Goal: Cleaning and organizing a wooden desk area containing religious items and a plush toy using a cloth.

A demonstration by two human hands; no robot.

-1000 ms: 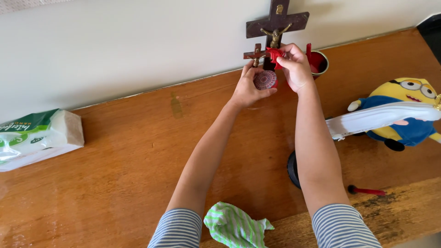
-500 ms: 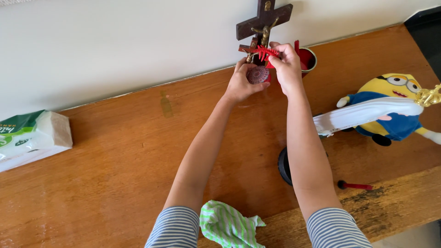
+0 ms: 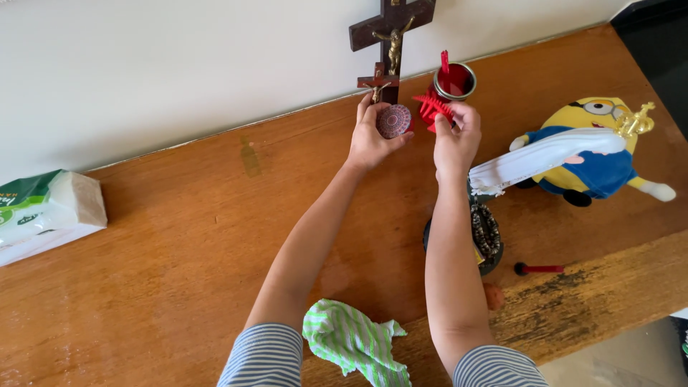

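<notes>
Wooden table (image 3: pixel 179 236) against white wall (image 3: pixel 179 64)

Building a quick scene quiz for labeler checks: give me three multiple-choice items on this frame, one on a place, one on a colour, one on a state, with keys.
1. Where does the tissue pack lie?
A. at the left edge of the table
B. beside the red cup
C. under the right arm

2. What colour are the stripes of the cloth at the near table edge?
A. blue and yellow
B. green and white
C. red and black

3. What does the left hand hold?
A. nothing, it lies flat
B. the plush toy
C. a small round patterned disc

Key: 1 A, the pack sits far left on the table; 2 B, the cloth shows green and white stripes; 3 C, the fingers grip the disc near the small cross.
</notes>
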